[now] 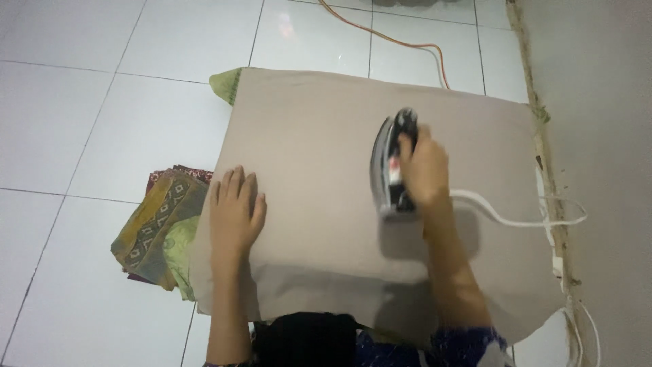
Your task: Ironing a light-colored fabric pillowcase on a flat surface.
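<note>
Mid-pressing, the right hand (424,166) is clamped on the handle of the iron (392,166) resting on the beige cloth (319,136) spread over the floor, while the left hand (234,211) lies flat with fingers spread, pinning the cloth's near-left part.

A floor (102,102) of large glossy white tiles with thin dark grout lines reflects soft light. Along the right runs a plain grey wall (604,136) with a crumbling base edge.
</note>
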